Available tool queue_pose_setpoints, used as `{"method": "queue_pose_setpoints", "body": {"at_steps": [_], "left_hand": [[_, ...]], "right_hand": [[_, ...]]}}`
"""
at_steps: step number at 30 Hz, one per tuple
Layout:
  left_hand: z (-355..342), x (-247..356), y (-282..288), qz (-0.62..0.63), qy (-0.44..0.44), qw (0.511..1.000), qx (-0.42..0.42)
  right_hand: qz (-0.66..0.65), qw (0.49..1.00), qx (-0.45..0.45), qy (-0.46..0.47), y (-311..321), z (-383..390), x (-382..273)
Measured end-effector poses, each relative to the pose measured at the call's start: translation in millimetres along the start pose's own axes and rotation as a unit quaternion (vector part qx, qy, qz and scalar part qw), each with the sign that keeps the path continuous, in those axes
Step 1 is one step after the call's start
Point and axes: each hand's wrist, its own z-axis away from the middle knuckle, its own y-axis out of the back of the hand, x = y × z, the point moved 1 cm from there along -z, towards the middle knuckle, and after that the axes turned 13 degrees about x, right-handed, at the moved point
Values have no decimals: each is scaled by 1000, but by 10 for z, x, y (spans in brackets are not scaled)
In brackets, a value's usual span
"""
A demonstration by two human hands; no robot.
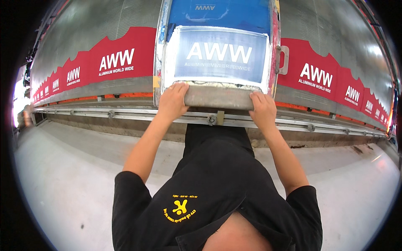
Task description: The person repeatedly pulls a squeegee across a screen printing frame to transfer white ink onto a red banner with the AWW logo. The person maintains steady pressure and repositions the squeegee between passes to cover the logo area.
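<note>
A screen printing frame point(160, 46) lies in front of me on the long work surface. Its mesh has a blue far part point(222, 16) and a pale window point(224, 73) bordered in white, with lettering in it. Across the near end runs a grey bar point(217, 96) with whitish ink along its upper edge; whether it is a squeegee or part of the frame I cannot tell. My left hand point(172, 100) closes on the bar's left end, fingers curled over. At the right end my right hand point(264, 109) grips likewise. Both thumbs are mostly hidden.
Grey sheeting with red printed panels point(125, 54) stretches to the left, and more red panels point(318, 71) to the right. A handle point(284, 60) sticks out from the frame's right side. A metal rail point(138, 113) with knobs borders the surface, above a pale floor point(75, 175).
</note>
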Motion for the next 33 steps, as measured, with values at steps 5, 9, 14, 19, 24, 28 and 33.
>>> {"method": "queue_pose_setpoints", "body": {"at_steps": [5,9,14,19,24,28,33], "left_hand": [[-11,34,343,7,0,996,-86],[-779,-259,478,25,-59,997,-45],[-2185,-836,285,-4,-40,996,-80],[-2945,-1154,-236,-57,-37,998,-7],[-3081,-1112,-212,-82,-51,995,-8],[-2904,-1013,-212,-86,-41,995,16],[-1540,-757,-224,-22,-57,998,17]], "right_hand": [[-52,996,-75,9,278,-64,-46],[-30,994,-107,-26,242,-732,191],[34,986,-144,-71,-20,-2183,597],[10,986,-94,-134,-612,-2799,1092],[49,987,-63,-138,-795,-2813,1131],[55,994,7,-99,-785,-2615,1081],[-3,998,67,6,-627,-1361,646]]}}
